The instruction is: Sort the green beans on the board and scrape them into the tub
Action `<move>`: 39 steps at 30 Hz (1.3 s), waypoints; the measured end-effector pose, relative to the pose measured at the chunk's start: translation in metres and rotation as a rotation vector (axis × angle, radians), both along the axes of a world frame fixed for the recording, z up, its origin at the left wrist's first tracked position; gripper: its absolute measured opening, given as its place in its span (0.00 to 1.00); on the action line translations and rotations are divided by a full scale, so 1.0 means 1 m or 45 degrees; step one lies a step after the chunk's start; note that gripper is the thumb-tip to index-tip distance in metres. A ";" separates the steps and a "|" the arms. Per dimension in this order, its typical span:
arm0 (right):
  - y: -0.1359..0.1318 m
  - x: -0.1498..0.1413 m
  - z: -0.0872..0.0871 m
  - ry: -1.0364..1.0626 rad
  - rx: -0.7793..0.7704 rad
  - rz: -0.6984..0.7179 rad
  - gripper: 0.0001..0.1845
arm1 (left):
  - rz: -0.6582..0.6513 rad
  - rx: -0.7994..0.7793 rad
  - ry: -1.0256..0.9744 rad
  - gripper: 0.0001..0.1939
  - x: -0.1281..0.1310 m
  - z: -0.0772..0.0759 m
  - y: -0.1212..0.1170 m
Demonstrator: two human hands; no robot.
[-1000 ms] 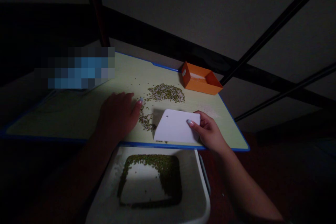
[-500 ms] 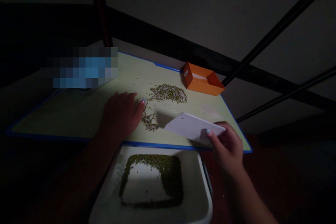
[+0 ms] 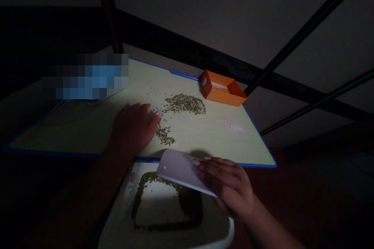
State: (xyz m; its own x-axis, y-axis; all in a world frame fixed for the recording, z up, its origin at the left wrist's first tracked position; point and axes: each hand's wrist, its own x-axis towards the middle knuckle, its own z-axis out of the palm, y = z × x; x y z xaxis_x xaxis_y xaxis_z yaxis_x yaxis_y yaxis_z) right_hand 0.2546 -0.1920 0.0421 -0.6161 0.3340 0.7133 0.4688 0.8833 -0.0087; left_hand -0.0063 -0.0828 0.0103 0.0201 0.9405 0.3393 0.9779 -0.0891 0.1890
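My right hand (image 3: 230, 184) grips a white plastic dough scraper (image 3: 177, 165), tilted over the near edge of the board and the far part of the white tub (image 3: 224, 227). Green beans, probably mung beans (image 3: 193, 210), line the tub's bottom edges, leaving its middle bare. On the pale board (image 3: 222, 144) lies a larger heap of green beans (image 3: 187, 103) mixed with small white grains. Beside my left hand (image 3: 133, 126) is a smaller patch of beans (image 3: 165, 135). That hand rests on the board, fingers apart and holding nothing, its thumb near the patch.
An orange open box (image 3: 224, 93) with white grains inside stands at the board's far right corner. A small patch of white grains (image 3: 232, 123) lies in front of it. A blurred-out blue item (image 3: 96, 81) is at the far left. The wall (image 3: 204, 15) rises behind.
My right hand has brought the scraper left and toward me, from above the board to above the tub's far rim, and turned it over. My left hand has barely moved.
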 end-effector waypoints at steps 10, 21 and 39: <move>-0.006 -0.002 -0.015 0.016 0.044 -0.108 0.08 | -0.013 -0.045 -0.025 0.32 0.000 0.003 0.000; -0.006 0.007 -0.014 -0.015 0.115 -0.149 0.09 | -0.017 -0.029 -0.040 0.30 0.000 0.004 -0.001; -0.006 0.001 -0.018 -0.008 0.137 -0.137 0.07 | -0.021 -0.016 -0.090 0.32 0.001 0.002 -0.002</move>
State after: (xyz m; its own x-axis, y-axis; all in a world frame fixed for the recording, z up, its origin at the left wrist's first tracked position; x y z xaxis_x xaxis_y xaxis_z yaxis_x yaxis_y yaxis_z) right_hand 0.2552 -0.1978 0.0242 -0.5854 0.3199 0.7450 0.5604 0.8237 0.0866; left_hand -0.0058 -0.0844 0.0124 0.0120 0.9443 0.3288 0.9605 -0.1022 0.2587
